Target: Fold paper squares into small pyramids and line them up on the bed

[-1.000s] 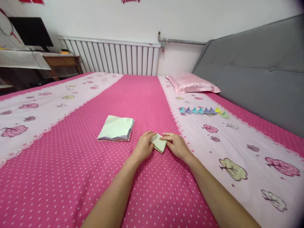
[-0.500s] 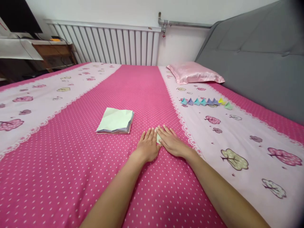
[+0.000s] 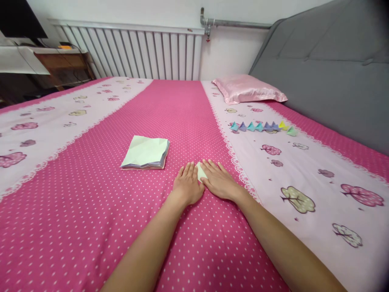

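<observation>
A small pale green piece of paper (image 3: 201, 172) lies on the pink dotted bedspread (image 3: 170, 113), partly covered by both hands. My left hand (image 3: 189, 183) rests flat over its left side, fingers stretched forward. From the right, my right hand (image 3: 219, 178) lies flat on the paper's other side, its fingers extended and slightly apart. The two thumbs come close together at the near edge of the paper. How the paper is folded under the hands is hidden. Ahead of my left hand sits a stack of square coloured paper (image 3: 146, 151) with a pale green sheet on top.
Several small folded paper pieces (image 3: 259, 127) in blue, purple, yellow and green stand in a row to the right. A pink pillow (image 3: 247, 90) lies by the grey headboard (image 3: 322, 69). A white radiator (image 3: 130, 52) runs along the wall, beside a desk with a monitor (image 3: 21, 20).
The view has shifted slightly. My hands stay on the paper, and a little more of it shows between them now.
</observation>
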`<state>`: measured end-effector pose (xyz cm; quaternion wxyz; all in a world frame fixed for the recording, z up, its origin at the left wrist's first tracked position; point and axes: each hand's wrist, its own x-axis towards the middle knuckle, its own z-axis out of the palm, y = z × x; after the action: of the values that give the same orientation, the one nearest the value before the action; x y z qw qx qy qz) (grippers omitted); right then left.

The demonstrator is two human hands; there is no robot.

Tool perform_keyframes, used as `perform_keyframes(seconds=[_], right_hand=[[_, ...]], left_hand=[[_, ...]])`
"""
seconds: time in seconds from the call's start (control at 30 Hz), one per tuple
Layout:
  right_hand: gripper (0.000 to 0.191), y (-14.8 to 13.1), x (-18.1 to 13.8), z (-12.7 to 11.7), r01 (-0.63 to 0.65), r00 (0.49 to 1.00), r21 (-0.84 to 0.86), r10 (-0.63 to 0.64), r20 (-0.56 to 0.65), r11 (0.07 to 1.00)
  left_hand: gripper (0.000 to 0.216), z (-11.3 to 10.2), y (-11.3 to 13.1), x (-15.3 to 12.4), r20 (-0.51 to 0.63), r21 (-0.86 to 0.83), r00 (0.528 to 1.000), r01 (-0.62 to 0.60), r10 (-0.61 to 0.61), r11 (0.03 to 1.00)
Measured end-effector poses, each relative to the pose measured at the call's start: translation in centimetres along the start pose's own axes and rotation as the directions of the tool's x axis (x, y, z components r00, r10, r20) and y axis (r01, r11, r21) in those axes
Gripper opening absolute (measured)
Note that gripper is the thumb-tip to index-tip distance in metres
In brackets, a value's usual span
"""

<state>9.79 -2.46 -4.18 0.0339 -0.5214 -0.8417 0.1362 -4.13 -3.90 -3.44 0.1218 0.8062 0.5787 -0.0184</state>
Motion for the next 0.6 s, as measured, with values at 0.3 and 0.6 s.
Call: perform_keyframes(seconds=[0.3,0.6], right_hand=[[0.052,1.6,-1.2,-2.0,0.005,0.998,0.077,-0.010,0.063,0.997],[0.031,4.3,-0.4,-2.9,0.112,0.981,0.297,-0.059,-0.184,0.948]], left_hand=[[0.056,-1.1,-0.6,-0.3,0.011,0.015,1.000,-0.016,0.016,1.000],[0.026,-2.7,-2.5,0.2,-0.229,-0.179,0.960,-0.204,0.161,0.962]])
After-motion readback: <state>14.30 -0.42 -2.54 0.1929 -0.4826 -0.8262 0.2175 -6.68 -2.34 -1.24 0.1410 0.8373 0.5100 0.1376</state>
